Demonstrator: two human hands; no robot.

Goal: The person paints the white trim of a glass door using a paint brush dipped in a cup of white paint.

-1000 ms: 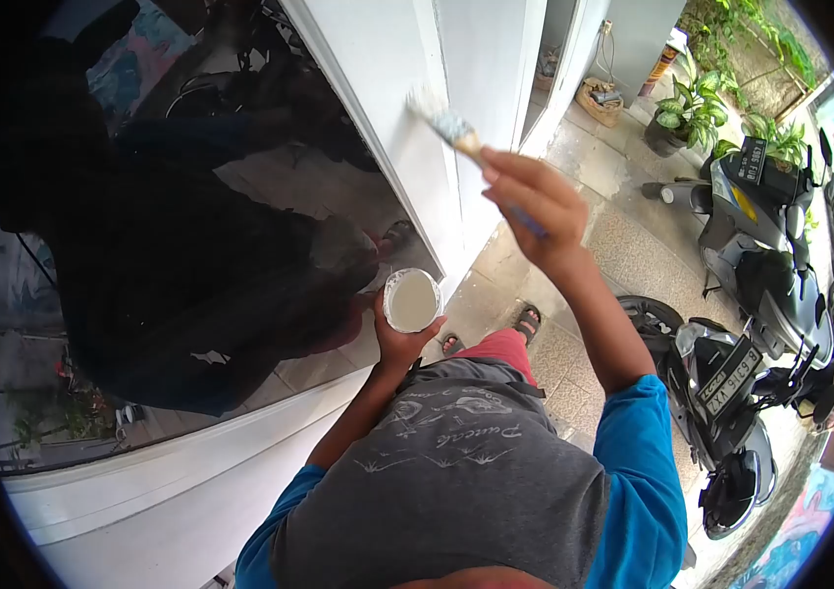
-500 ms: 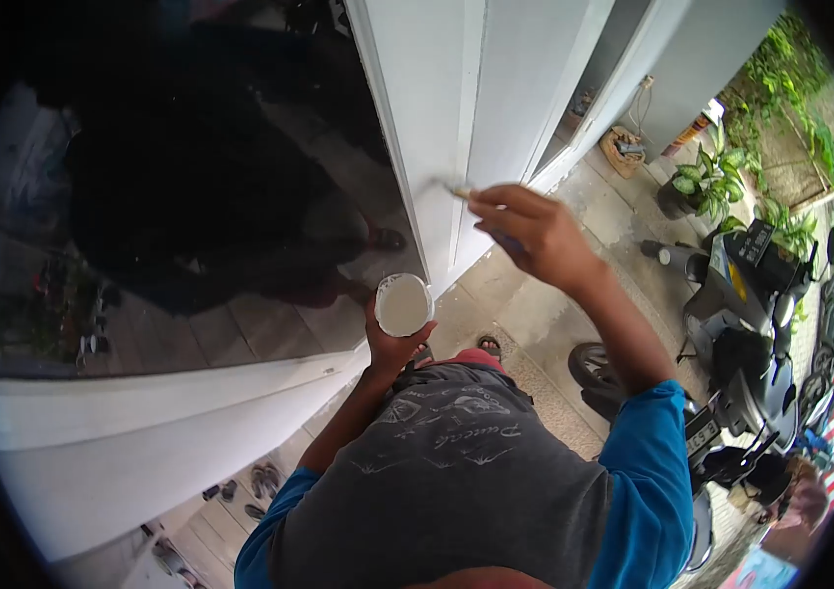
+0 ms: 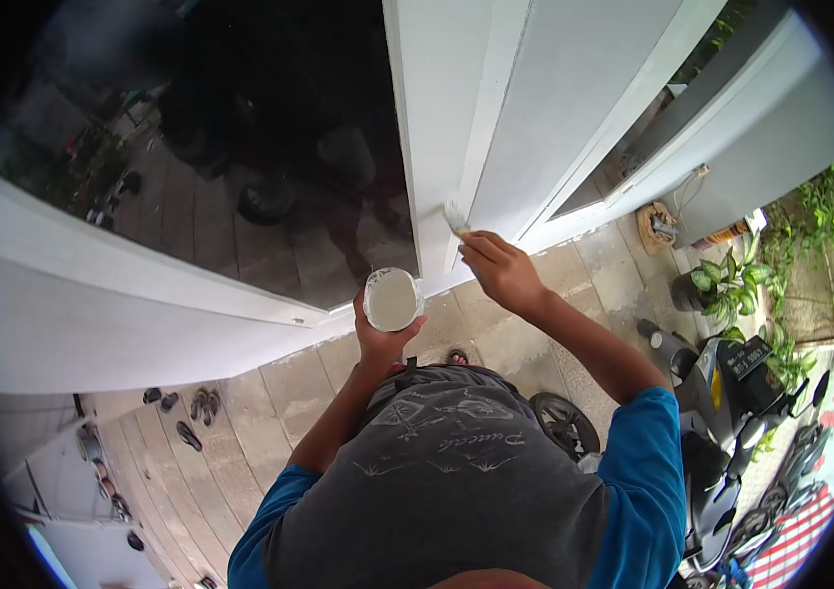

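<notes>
My left hand is wrapped round a round tub of off-white paint, held in front of my body with its open top facing up. Splashes of paint mark the tub's rim. My right hand grips a paintbrush by its handle, with the fingers closed. The brush's pale bristles are at the white frame beside the dark glass pane, seemingly touching it. Both hands are apart from each other, the brush being higher and to the right of the tub.
Parked motorbikes stand on the right, one wheel close to my right side. A potted plant and a basket sit by the wall. Several sandals lie on the tiled floor at lower left.
My view has turned and shifted. The right hand and brush have moved a little lower on the frame, and the brush now points more upward. The left hand still holds the tub.
</notes>
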